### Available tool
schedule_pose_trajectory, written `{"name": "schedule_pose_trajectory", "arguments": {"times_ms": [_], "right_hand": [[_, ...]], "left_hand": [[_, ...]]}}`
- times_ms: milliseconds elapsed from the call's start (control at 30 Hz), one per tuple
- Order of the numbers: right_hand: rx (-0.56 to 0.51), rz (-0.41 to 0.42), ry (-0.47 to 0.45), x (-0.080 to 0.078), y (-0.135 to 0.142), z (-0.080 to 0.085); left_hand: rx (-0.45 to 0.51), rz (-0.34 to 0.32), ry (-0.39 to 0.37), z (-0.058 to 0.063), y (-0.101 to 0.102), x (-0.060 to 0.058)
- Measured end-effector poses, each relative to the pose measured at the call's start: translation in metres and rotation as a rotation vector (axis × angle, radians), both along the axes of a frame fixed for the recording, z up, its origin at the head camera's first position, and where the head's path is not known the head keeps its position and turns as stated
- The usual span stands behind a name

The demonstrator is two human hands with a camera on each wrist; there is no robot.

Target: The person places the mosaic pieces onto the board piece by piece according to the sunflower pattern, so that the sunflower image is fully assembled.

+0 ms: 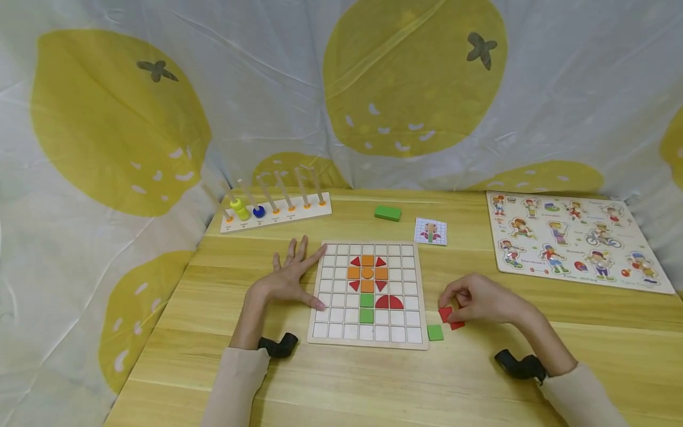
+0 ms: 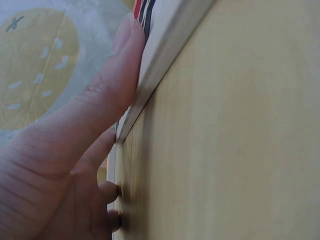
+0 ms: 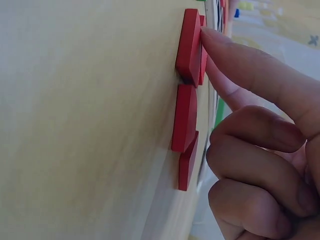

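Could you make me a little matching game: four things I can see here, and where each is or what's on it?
1. Left hand
2. Right hand
3. Picture card
4. Peg stand

A. Carries yellow beads and blue
B. Touches a red piece
C. Lies near the far right corner of the grid board
D. Touches the board's left edge

Pairs: 1-D, 2-B, 3-C, 4-A

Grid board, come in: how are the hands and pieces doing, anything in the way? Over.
Left hand touching left edge of grid board. Right hand at red piece beside it. Board partly filled; green square close by, nothing plainly blocking.
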State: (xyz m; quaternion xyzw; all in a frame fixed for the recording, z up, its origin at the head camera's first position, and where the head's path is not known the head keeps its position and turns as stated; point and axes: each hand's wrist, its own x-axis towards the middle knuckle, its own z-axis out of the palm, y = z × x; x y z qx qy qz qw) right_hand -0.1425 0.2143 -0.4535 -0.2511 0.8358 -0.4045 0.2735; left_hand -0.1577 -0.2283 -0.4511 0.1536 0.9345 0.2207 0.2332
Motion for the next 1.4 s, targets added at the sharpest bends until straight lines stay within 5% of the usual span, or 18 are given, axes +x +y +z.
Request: {"name": "schedule_pose_trajectory", "arguments": {"times_ms": [400,767,1000,1400], "right_hand": [[0.062,-0.129,0.049,0.002,-0.014,-0.003],[0.058,-0.104,0.097,0.005,-0.025,0.002],[-0.028,-0.042,0.065,0.017,-0.064,0.007],[0.012,-0.006,0.169,0.022,-0.113,0.006]], "left_hand": [[0.006,-0.002,-0.002,0.001,0.000,0.001],[0.008,-0.003,0.000,0.000,0.000,0.000],[0.006,-0.005,0.001,-0.002,-0.001,0.000],[-0.003,-0.004,0.005,0.000,0.000,0.000]]}}
